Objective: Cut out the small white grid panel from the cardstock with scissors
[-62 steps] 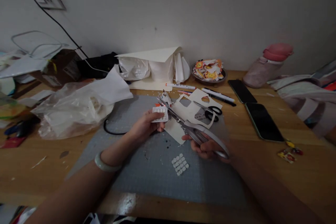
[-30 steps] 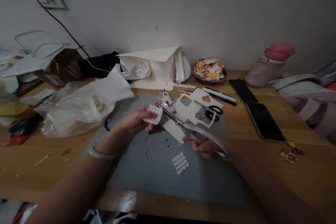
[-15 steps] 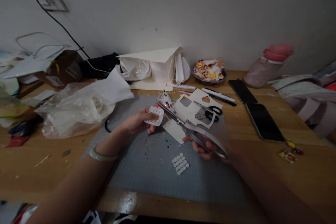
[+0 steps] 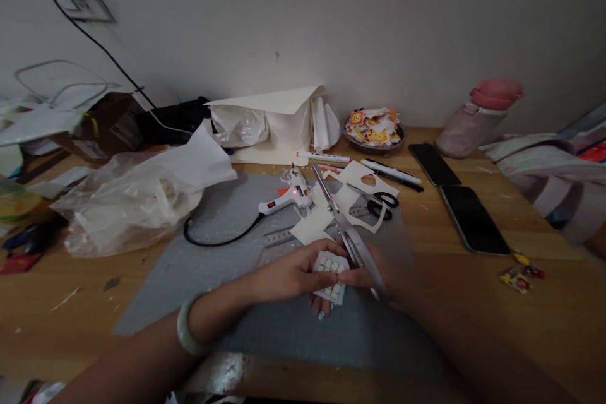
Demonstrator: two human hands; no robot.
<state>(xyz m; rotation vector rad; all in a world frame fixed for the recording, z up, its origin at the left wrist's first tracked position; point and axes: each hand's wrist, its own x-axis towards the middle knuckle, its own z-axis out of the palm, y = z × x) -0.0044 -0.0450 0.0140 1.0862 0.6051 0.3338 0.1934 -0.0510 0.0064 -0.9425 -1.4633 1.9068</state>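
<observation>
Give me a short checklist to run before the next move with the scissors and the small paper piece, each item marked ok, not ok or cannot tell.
1. Left hand grips the small paper piece: ok.
2. Right hand holds the scissors: ok.
3. Scissor blades point away from the body: ok.
4. Fingers clear of the blades: cannot tell, both hands meet at the piece.
5. Glue gun lies apart from the hands on the grey mat, red light on: ok.
6. Blades open or closed: cannot tell, blurred.
</observation>
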